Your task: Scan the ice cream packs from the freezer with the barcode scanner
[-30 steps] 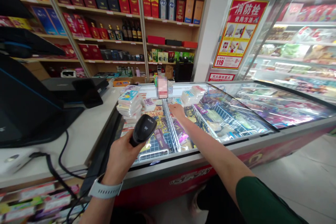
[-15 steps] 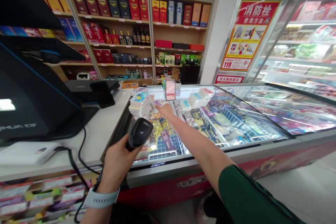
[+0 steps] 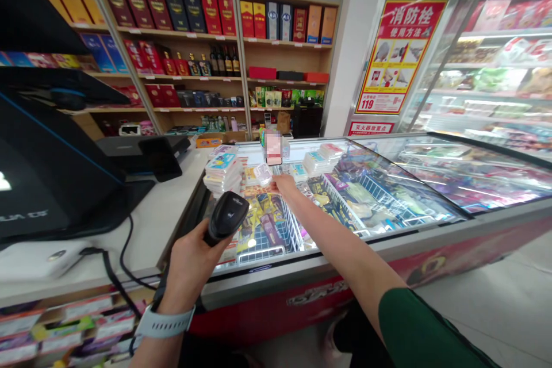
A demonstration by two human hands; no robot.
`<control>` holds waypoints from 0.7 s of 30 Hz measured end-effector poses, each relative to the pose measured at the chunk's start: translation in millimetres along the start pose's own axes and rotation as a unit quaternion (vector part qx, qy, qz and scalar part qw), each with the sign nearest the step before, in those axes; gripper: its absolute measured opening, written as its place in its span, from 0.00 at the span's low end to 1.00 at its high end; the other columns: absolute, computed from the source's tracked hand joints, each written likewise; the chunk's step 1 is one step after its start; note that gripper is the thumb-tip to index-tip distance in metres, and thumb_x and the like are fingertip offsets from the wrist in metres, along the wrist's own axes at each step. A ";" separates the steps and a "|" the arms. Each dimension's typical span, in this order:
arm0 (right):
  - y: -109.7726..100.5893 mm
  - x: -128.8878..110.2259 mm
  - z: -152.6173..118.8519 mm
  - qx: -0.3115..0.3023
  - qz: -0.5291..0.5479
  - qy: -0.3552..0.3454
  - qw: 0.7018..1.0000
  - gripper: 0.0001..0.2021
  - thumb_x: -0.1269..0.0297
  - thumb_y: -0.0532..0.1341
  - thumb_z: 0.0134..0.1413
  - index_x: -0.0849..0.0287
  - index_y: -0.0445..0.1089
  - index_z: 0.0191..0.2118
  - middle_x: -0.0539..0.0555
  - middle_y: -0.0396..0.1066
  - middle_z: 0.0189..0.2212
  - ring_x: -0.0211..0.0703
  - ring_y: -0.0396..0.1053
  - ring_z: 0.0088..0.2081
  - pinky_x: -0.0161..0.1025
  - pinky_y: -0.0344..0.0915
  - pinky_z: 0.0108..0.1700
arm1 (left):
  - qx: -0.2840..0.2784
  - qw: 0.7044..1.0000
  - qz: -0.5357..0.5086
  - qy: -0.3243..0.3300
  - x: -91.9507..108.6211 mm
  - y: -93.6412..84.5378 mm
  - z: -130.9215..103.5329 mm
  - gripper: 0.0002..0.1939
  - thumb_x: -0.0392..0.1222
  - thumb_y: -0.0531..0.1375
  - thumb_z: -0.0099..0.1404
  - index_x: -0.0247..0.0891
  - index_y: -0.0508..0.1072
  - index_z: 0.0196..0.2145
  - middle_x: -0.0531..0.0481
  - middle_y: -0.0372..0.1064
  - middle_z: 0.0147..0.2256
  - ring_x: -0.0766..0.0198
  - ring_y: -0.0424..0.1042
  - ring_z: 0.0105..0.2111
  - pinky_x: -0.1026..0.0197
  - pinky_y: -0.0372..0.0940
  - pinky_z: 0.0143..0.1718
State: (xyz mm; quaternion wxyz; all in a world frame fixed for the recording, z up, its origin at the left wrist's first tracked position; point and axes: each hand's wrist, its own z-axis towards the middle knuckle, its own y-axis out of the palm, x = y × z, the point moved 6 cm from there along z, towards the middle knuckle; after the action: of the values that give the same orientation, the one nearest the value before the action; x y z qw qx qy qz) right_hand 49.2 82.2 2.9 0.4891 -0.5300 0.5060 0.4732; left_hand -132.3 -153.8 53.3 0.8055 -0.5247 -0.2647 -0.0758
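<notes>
My left hand [image 3: 192,261] is wrapped round a black handheld scanner [image 3: 228,215], held over the near left corner of the glass-topped freezer [image 3: 302,264]. Stretched out over the glass, my right hand [image 3: 282,183] grips the edge of a small clear package [image 3: 263,174] with a pale label. Left of that package stands a stack of clear packs [image 3: 223,169] with a blue and yellow top. Another group of stacked packs [image 3: 321,159] sits farther right on the glass. A phone [image 3: 273,146] with a pinkish screen stands upright just beyond my right hand.
At the left, a counter [image 3: 172,201] carries a dark monitor [image 3: 52,161], a black device [image 3: 160,158] and a white box [image 3: 41,259] with cables. Shelves [image 3: 172,34] of boxes and bottles line the back. Snack packs [image 3: 86,322] fill a rack below the counter.
My right hand has moved right, away from the left stack, and a clear package now shows in its fingers. The view has shifted slightly; my left hand still holds the scanner.
</notes>
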 end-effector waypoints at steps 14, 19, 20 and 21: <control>-114.4 23.2 -46.9 0.028 0.021 -0.060 0.998 0.09 0.59 0.60 0.56 0.58 0.69 0.38 0.48 0.72 0.25 0.36 0.70 0.23 0.29 0.64 0.22 | -0.032 0.993 -0.056 0.099 76.8 45.8 12.9 0.22 0.56 0.61 0.55 0.38 0.76 0.42 0.46 0.78 0.32 0.52 0.76 0.34 0.61 0.63 0.33; -110.0 25.2 -50.7 0.004 0.040 -0.058 0.998 0.09 0.59 0.59 0.56 0.58 0.68 0.39 0.48 0.72 0.26 0.36 0.70 0.24 0.29 0.63 0.22 | -0.045 0.992 -0.057 0.106 86.6 58.7 13.7 0.21 0.56 0.62 0.55 0.38 0.76 0.41 0.47 0.77 0.30 0.53 0.75 0.32 0.61 0.62 0.32; -108.4 25.0 -50.8 0.000 0.043 -0.059 0.997 0.09 0.59 0.59 0.56 0.58 0.68 0.39 0.47 0.72 0.26 0.36 0.70 0.24 0.29 0.63 0.22 | -0.046 0.992 -0.053 0.105 86.2 59.9 14.2 0.21 0.56 0.62 0.55 0.38 0.76 0.40 0.47 0.77 0.30 0.53 0.75 0.32 0.61 0.62 0.32; -107.0 24.8 -50.8 -0.004 0.045 -0.060 0.997 0.08 0.60 0.60 0.56 0.58 0.68 0.39 0.47 0.71 0.26 0.35 0.70 0.24 0.28 0.63 0.22 | -0.046 0.992 -0.050 0.105 85.7 60.5 14.6 0.21 0.56 0.62 0.55 0.38 0.76 0.40 0.47 0.77 0.29 0.53 0.75 0.32 0.61 0.62 0.32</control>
State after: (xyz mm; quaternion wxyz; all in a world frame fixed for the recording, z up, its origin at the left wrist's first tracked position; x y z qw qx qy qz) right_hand 157.5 30.8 -13.9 0.4945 -0.4790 0.4978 0.5274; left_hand -40.4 -101.0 52.4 0.7989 -0.5365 -0.2011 -0.1832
